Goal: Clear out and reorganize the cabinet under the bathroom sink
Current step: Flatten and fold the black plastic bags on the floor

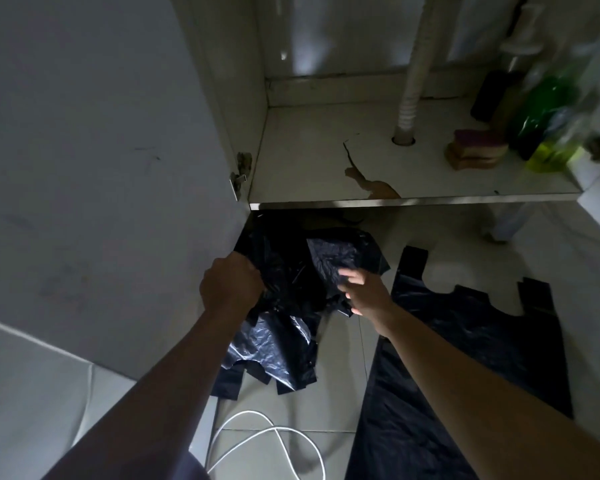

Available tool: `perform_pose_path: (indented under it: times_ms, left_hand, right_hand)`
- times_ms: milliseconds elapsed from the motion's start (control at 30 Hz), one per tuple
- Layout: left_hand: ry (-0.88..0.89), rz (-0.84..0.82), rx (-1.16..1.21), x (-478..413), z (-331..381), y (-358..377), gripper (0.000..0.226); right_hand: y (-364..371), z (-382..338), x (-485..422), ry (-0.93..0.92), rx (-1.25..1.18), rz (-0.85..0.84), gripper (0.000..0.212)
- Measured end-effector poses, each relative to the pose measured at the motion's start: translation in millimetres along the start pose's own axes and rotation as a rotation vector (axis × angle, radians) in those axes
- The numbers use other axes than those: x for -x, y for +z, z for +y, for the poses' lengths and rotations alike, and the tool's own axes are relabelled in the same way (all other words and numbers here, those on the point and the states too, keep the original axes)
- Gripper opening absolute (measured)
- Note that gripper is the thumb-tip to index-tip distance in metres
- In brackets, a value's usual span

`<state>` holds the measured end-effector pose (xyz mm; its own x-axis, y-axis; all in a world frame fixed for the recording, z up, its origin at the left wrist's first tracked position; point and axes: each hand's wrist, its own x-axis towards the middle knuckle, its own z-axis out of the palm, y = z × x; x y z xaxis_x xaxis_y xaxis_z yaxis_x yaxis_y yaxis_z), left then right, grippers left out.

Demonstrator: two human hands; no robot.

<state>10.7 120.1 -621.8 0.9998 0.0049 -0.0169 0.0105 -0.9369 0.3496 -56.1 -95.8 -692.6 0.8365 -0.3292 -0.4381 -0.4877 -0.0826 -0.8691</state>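
The cabinet under the sink stands open, its white floor (309, 157) bare on the left, with a cracked, peeling patch near the front edge. Below it on the tiles lies a crumpled black plastic bag (284, 271). My left hand (231, 284) grips a bunch of that bag at its left side. My right hand (361, 289) pinches the bag's right part, fingers curled into the plastic. A second black bag (465, 341) lies spread flat on the floor to the right, under my right forearm.
A white drain pipe (414, 74) goes down through the cabinet floor. At the right of the cabinet stand a sponge (475, 150), a green bottle (548, 109) and a dark container (489, 95). The open cabinet door (101, 168) fills the left. A white cable (274, 441) loops on the tiles.
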Motion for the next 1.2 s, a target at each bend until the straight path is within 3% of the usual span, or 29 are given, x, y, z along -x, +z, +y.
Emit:
perform_pose_path:
  times_ms: [133,200,300,367,433,667,1000,1200]
  left_hand:
    - [0.035,-0.009,0.178,-8,7,-11,0.021]
    - [0.023,-0.032,0.223,-15,11,-14,0.023]
    - [0.037,-0.049,0.239,-19,16,-22,0.024]
    - [0.056,-0.042,0.222,-19,17,-28,0.022]
    - [0.068,-0.008,0.213,-18,17,-35,0.022]
    - [0.051,0.128,0.248,-17,27,-64,0.024]
    - [0.116,0.451,0.405,-13,52,-111,0.017]
    - [0.224,0.612,0.414,-6,67,-130,0.018]
  right_hand:
    - [7,7,24,-0.148,0.305,-0.305,0.053]
    - [18,14,31,-0.22,0.425,-0.226,0.052]
    - [37,19,36,-0.315,0.457,-0.061,0.011]
    - [48,22,35,-0.372,0.425,0.026,0.04]
    - [54,22,37,-0.371,0.365,0.071,0.053]
    - [65,25,35,-0.312,0.217,0.048,0.054]
    - [81,24,38,-0.294,0.119,-0.035,0.032]
    - [81,14,35,-0.455,0.054,0.167,0.031]
